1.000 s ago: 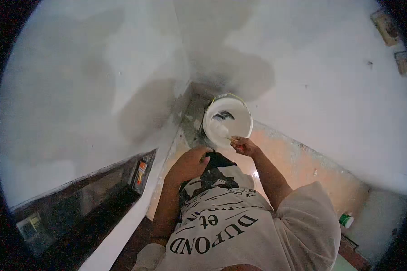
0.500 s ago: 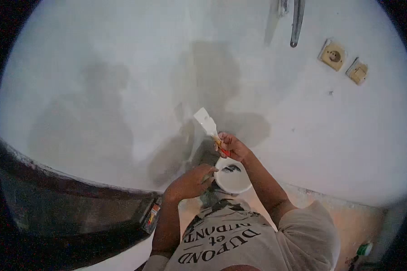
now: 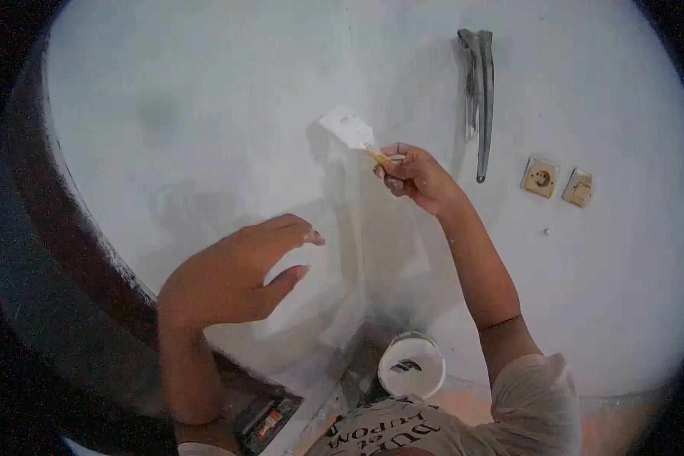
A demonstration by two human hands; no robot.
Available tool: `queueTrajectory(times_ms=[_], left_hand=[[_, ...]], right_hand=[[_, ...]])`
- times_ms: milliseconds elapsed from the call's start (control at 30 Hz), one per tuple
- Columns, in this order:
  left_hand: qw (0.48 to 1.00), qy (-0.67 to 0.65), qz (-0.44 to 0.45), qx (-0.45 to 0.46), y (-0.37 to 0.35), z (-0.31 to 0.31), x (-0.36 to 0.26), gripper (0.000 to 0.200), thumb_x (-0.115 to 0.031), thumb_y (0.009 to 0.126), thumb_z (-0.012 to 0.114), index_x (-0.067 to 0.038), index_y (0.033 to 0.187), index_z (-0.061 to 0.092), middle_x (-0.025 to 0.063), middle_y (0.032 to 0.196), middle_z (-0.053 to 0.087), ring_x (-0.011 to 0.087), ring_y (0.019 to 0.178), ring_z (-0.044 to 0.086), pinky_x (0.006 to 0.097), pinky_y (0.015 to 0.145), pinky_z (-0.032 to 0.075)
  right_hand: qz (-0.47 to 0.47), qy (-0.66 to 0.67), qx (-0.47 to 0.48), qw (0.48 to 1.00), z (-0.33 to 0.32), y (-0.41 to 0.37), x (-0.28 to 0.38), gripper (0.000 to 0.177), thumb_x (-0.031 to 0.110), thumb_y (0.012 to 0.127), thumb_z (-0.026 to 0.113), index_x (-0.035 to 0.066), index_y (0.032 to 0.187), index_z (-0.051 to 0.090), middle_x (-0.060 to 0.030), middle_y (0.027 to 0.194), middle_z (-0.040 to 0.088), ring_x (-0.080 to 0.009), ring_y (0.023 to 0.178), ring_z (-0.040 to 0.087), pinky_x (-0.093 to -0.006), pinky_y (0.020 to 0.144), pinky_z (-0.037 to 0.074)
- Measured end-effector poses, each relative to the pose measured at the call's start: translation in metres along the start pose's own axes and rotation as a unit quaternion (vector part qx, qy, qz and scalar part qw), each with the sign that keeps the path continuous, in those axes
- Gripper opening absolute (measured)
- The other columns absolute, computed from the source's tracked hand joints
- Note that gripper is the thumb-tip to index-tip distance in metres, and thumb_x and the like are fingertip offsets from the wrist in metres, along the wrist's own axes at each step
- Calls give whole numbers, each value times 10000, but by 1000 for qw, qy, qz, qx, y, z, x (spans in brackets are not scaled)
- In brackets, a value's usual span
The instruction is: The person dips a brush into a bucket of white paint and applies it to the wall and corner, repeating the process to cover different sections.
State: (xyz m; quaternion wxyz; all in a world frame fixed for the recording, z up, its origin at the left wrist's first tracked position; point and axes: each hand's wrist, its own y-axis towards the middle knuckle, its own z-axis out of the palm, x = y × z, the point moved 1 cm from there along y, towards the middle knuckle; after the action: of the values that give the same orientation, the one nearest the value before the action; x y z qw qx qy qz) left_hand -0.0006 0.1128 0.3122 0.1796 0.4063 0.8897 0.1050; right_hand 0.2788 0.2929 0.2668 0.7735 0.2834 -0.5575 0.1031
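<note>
A white-coated paintbrush (image 3: pixel 347 131) with a yellowish handle is in my right hand (image 3: pixel 418 176), held up close to the white wall. My fingers and thumb pinch the handle; the brush's wide end points up and left. My left hand (image 3: pixel 243 266) is raised to the left and lower, its thumb apart from its curved fingers, with nothing in it. Below both hands stands a white bucket (image 3: pixel 433 353), with a dark patch visible inside.
A grey metal bracket (image 3: pixel 485 106) sticks out from the wall at upper right. Beside it are a yellowed power socket (image 3: pixel 541 179) and a switch (image 3: pixel 580 188). A dark frame edge (image 3: pixel 80 220) curves along the left. A dark box (image 3: pixel 262 422) lies at lower left.
My right hand has lifted the paintbrush up and away from the bucket. My left hand has moved from beside the bucket up and left. The view has shifted upward along the wall.
</note>
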Motion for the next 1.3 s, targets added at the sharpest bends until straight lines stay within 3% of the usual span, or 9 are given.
queueTrajectory(times_ms=[100, 267, 533, 800, 1000, 1067, 1200, 1233, 1300], left_hand=[[997, 81, -2, -11, 13, -54, -13, 319, -23, 898, 649, -27, 1210, 580, 169, 1193, 622, 319, 1100, 621, 427, 974, 497], [970, 237, -29, -38, 44, -122, -32, 283, -91, 936, 645, -53, 1210, 590, 105, 1223, 636, 247, 1086, 627, 412, 929, 534], [912, 405, 23, -57, 85, -164, -33, 213, -4, 852, 630, -10, 1065, 612, 161, 1227, 599, 365, 1166, 576, 458, 1012, 476], [874, 478, 13, -87, 116, -191, -25, 217, 13, 817, 627, 5, 1032, 608, 174, 1216, 589, 372, 1141, 587, 459, 997, 484], [869, 478, 54, -114, 147, -218, -11, 203, -10, 808, 635, 4, 1009, 619, 171, 1210, 602, 372, 1126, 594, 477, 986, 480], [872, 476, 39, -110, 154, -226, -12, 194, -15, 804, 633, 1, 997, 625, 166, 1207, 607, 369, 1116, 598, 475, 968, 484], [875, 468, 60, -108, 170, -241, -15, 184, -18, 803, 626, -6, 987, 623, 162, 1200, 609, 369, 1104, 601, 481, 958, 484], [872, 472, 64, -116, 173, -246, -20, 181, -22, 804, 625, -9, 985, 622, 161, 1201, 610, 369, 1097, 602, 481, 959, 483], [862, 478, 94, -141, 177, -255, -14, 169, -32, 804, 617, -15, 973, 622, 158, 1200, 613, 366, 1076, 608, 481, 948, 483]], right_hand=[[-40, -68, -87, 993, 26, 10, 59, 193, -23, 933, 554, -28, 1121, 512, -105, 889, 614, -98, 631, 474, -238, 530, 377], [-98, -141, -87, 981, 45, 44, 147, 174, 71, 990, 512, -34, 1114, 571, -59, 873, 585, -69, 608, 438, -194, 513, 339], [-239, -321, -165, 901, 54, 117, 254, 295, 168, 974, 602, -44, 1176, 639, -83, 863, 617, -102, 636, 487, -246, 565, 433], [-321, -429, -205, 819, 48, 183, 329, 325, 160, 977, 632, -37, 1234, 661, -90, 851, 654, -101, 630, 498, -257, 540, 446], [-383, -456, -267, 758, 34, 268, 400, 241, 170, 832, 700, 46, 1027, 767, -187, 904, 721, -278, 770, 674, -397, 686, 554], [-455, -538, -318, 635, 40, 291, 421, 261, 129, 834, 678, 17, 1059, 752, -193, 871, 719, -239, 641, 649, -371, 555, 529], [-399, -532, -343, 664, 36, 339, 483, 234, 133, 826, 648, -5, 994, 734, -221, 951, 719, -314, 779, 691, -419, 676, 567], [-507, -596, -387, 488, 21, 371, 506, 203, 113, 812, 629, -11, 941, 724, -244, 1012, 708, -392, 926, 686, -459, 791, 569], [-508, -642, -378, 431, 37, 353, 517, 217, 115, 808, 625, -11, 956, 722, -253, 1011, 702, -410, 967, 673, -474, 824, 562]])
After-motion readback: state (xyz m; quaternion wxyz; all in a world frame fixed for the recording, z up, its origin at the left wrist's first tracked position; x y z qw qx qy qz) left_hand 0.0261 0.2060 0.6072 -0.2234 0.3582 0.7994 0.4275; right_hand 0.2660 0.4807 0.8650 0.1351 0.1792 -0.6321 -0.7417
